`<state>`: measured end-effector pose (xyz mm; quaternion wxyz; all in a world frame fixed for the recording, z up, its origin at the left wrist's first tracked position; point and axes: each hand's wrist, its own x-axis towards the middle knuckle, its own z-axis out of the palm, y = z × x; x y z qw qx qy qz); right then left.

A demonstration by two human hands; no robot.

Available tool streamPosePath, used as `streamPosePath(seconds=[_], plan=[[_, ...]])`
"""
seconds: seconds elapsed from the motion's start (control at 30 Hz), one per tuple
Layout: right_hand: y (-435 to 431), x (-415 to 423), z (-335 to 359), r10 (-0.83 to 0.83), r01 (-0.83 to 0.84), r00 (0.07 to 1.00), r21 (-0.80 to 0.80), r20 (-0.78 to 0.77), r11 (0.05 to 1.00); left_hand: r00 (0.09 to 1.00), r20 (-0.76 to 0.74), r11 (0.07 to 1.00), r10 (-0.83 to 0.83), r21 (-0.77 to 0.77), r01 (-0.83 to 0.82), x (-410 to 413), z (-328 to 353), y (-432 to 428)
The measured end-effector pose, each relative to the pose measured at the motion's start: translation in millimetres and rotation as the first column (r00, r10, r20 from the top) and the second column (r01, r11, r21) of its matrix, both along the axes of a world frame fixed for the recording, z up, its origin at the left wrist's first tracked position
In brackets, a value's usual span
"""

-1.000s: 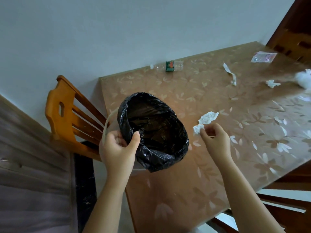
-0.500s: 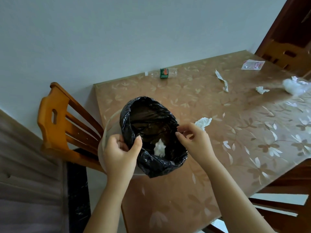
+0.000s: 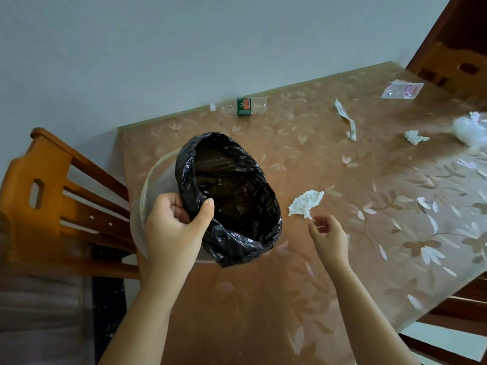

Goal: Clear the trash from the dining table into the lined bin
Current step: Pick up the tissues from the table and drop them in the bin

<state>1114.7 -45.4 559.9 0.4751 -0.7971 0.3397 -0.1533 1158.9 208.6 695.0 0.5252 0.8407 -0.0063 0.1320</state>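
My left hand (image 3: 176, 227) grips the near rim of a pale bin (image 3: 155, 180) lined with a black bag (image 3: 232, 196), held tilted over the table's left end. My right hand (image 3: 328, 234) hovers just right of the bin, fingers apart and empty, its fingertips close below a crumpled white tissue (image 3: 305, 202) that lies on the table. Farther off lie a clear plastic bottle with a green label (image 3: 241, 106), a torn paper strip (image 3: 345, 119), a small tissue wad (image 3: 415, 137), a clear wrapper (image 3: 402, 89) and a white plastic bag (image 3: 471, 129).
The table (image 3: 303, 272) has a brown floral cover and stands against a pale wall. An orange wooden chair (image 3: 47, 196) sits at its left end, another chair (image 3: 453, 64) at the far right, and a dark chair rail (image 3: 448, 338) by the near right edge.
My right hand dropped a white tissue piece into the bin, then drew back out to the right and opened near the tissue left on the table. The bin stayed in my left hand.
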Motion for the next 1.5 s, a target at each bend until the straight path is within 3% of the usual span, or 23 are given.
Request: streamPosePath(seconds=[0.27,0.43,0.7,1.0,1.23,1.5], plan=[[-36.9,37.9,-42.4,-0.069,0.075,0.990,0.043,-0.122,0.996,1.000,0.003,1.000,0.018,-0.003,-0.018,14.5,-10.5,-23.4],[-43.7,59.4,-58.0,-0.001,-0.001,0.987,-0.010,-0.160,1.000,0.998,-0.007,0.996,0.066,-0.056,-0.066,21.7,-9.6,-27.6],[-45.9,69.9,-69.7,0.063,-0.069,0.972,-0.017,-0.228,0.998,0.997,0.015,0.997,0.072,-0.015,-0.072,28.4,-11.1,-33.6],[-38.4,48.4,-72.5,0.113,-0.118,0.961,-0.005,-0.254,0.993,0.998,-0.003,0.991,0.068,-0.119,-0.068,19.6,-18.6,-25.3],[-20.2,15.2,-52.1,0.037,-0.037,0.975,0.006,-0.218,0.999,0.996,-0.018,0.981,0.090,-0.169,-0.091,-1.1,-19.2,-8.7],[20.4,-20.1,13.7,0.039,-0.038,0.999,-0.077,0.004,0.996,0.998,-0.026,0.973,0.059,-0.223,-0.063,-34.9,-20.8,20.5]])
